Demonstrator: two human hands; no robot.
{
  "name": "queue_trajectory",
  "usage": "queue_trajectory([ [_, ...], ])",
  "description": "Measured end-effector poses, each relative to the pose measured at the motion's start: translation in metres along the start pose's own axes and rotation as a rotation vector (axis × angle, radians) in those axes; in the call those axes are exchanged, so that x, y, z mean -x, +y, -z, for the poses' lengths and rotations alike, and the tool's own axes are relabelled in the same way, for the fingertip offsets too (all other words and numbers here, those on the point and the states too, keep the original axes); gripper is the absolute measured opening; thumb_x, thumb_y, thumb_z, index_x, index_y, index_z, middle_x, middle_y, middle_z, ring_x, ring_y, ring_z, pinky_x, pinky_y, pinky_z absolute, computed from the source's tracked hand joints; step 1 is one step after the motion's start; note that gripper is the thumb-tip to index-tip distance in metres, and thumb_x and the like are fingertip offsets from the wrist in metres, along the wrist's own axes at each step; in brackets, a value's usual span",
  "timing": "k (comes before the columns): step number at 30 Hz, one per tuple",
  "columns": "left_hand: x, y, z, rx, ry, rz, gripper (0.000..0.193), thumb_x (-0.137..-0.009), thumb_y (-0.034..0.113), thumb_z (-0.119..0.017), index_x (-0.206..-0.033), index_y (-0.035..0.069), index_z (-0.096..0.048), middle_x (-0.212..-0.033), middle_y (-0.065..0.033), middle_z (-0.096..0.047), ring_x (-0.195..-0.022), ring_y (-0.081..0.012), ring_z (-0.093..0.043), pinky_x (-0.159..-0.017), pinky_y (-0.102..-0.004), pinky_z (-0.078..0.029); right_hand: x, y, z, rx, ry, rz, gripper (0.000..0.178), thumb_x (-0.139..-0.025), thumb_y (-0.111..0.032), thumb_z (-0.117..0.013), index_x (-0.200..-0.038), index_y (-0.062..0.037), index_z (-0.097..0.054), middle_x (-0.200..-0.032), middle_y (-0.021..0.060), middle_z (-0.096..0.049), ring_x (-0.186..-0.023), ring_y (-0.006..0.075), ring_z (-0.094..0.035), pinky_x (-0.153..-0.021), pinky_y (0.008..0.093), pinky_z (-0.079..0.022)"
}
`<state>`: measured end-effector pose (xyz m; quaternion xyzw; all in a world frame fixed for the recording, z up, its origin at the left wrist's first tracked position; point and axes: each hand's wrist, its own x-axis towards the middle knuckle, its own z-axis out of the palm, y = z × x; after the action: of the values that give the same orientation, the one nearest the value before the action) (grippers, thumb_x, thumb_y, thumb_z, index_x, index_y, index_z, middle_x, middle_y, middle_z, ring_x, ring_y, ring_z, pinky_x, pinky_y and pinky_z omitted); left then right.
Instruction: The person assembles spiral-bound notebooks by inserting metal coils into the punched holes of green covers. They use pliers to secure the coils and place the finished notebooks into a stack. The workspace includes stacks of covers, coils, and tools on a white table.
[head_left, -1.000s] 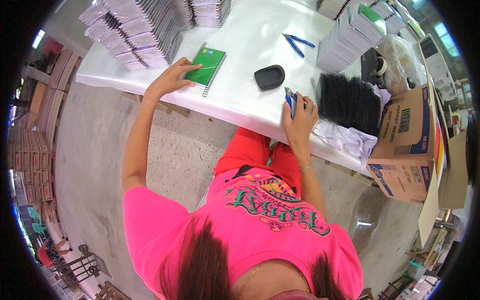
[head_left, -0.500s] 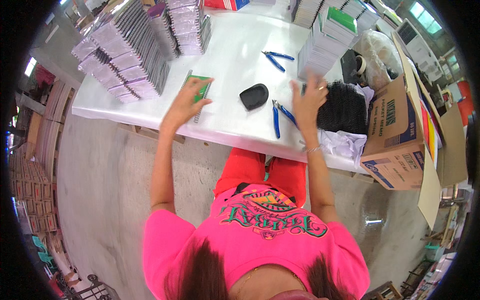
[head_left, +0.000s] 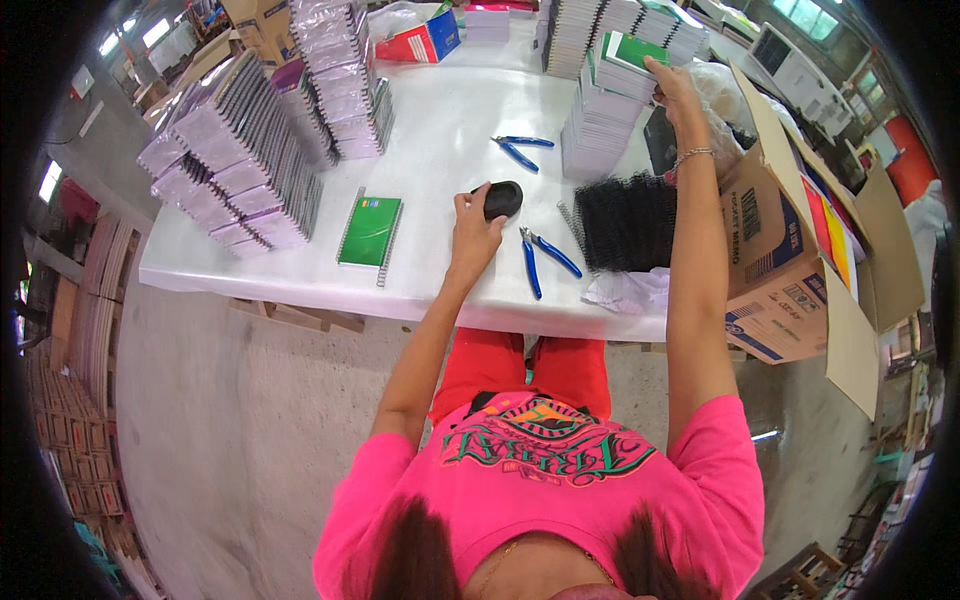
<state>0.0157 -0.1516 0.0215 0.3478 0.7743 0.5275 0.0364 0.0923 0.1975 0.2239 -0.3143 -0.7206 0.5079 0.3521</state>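
Observation:
My left hand (head_left: pixel 470 222) reaches forward over the white table (head_left: pixel 440 110), its fingers curled on a black oval object (head_left: pixel 505 197). My right hand (head_left: pixel 672 85) stretches far to the back right, fingertips at the edge of the green-covered notebook (head_left: pixel 636 50) on top of a tall stack of notebooks (head_left: pixel 597 130); I cannot see whether it grips it. Blue-handled pliers (head_left: pixel 541 260) lie on the table just right of my left hand. A green spiral notebook (head_left: pixel 370 231) lies flat to its left.
A second pair of blue pliers (head_left: pixel 520 148) lies farther back. Black spiral coils (head_left: pixel 625 220) sit on white paper at the table's right. An open cardboard box (head_left: pixel 785 260) stands at the right edge. Fanned stacks of wrapped notebooks (head_left: pixel 240 165) fill the left.
My left hand left the green notebook and moved right onto the black oval object. My right hand let go of the pliers and reached up to the notebook stack.

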Motion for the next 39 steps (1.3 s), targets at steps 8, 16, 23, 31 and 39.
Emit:
queue_trajectory([
  [8,0.003,0.12,0.048,0.024,0.121,-0.233,0.056,-0.087,0.012,-0.07,-0.14,0.015,-0.053,-0.128,-0.0175,-0.044,-0.095,-0.0276,-0.059,-0.081,-0.037,-0.051,0.085,-0.021,-0.02,0.141,0.403,0.606,0.039,-0.085,-0.018,-0.071,-0.117,0.0018,-0.061,-0.107,0.0214,-0.069,-0.099,0.0312,-0.066,-0.088,0.0388,-0.05],
  [16,0.04,0.171,0.082,-0.65,0.099,-0.63,0.048,-0.09,0.009,-0.063,-0.136,0.022,-0.057,-0.12,-0.0003,-0.058,-0.116,-0.0183,-0.056,-0.116,-0.0523,-0.017,0.246,-0.014,-0.065,0.236,-0.306,0.74,0.024,-0.077,-0.002,-0.069,-0.1,-0.0081,-0.071,-0.091,0.0109,-0.067,-0.084,0.0346,-0.059,-0.079,0.0427,-0.047],
  [23,0.051,0.114,0.093,-0.585,-0.128,-0.493,0.013,-0.09,0.011,-0.062,-0.102,0.012,-0.067,-0.093,-0.0017,-0.064,-0.092,-0.0196,-0.061,-0.112,-0.0484,-0.024,0.256,0.044,-0.039,0.092,-0.305,0.434,0.021,-0.082,-0.006,-0.07,-0.104,-0.0054,-0.069,-0.091,0.0095,-0.066,-0.086,0.0239,-0.062,-0.075,0.0349,-0.047],
  [31,0.058,0.068,0.087,-0.711,-0.186,-0.333,0.02,-0.09,0.004,-0.057,-0.108,0.013,-0.06,-0.103,-0.0044,-0.062,-0.103,-0.0251,-0.058,-0.111,-0.0529,-0.025,0.169,0.12,0.052,0.739,0.308,0.358,0.028,-0.085,-0.023,-0.071,-0.103,-0.0014,-0.067,-0.096,0.0213,-0.068,-0.097,0.0407,-0.062,-0.089,0.0488,-0.047],
  [39,0.072,0.046,0.067,-0.712,-0.12,-0.312,0.026,-0.092,0.013,-0.058,-0.118,0.013,-0.055,-0.117,-0.0026,-0.055,-0.121,-0.0248,-0.048,-0.113,-0.0684,-0.008,0.152,0.134,0.056,0.78,0.135,0.269,0.032,-0.086,-0.016,-0.068,-0.112,0.0028,-0.064,-0.107,0.0283,-0.066,-0.106,0.0435,-0.061,-0.093,0.0481,-0.047],
])
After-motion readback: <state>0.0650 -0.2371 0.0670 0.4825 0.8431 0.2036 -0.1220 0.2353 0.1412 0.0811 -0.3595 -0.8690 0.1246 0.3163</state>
